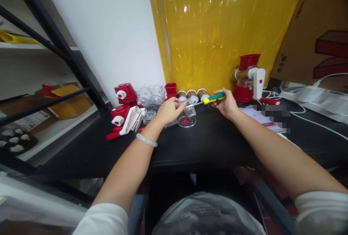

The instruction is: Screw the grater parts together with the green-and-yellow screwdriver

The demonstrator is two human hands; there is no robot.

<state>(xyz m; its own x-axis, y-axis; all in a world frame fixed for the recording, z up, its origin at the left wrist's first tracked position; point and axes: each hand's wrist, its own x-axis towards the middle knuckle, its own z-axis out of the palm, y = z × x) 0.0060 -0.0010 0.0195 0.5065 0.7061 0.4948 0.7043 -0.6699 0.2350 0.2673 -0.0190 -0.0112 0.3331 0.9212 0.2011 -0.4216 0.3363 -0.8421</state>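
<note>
My left hand (169, 111) is closed on a clear plastic part (190, 110), holding it just above the black table. In my right hand (227, 105) is a screwdriver (217, 98) with a green and yellow handle. Its thin shaft points left, and the tip is at or close to the clear part; contact is too small to tell. Below the clear part sits a round clear dish (187, 126) with small red pieces (185, 120) in it. Behind my hands lie several metal grater drums (191, 95) with white ends, beside a red hopper (171, 90).
An assembled red and white rotary grater (248, 79) stands at the right, near a sheet with printing (261, 118) and white cables. At the left are red housings (125, 93), white crank handles (132, 121) and clear parts (150, 95). The black table (190, 151) has a front edge near me.
</note>
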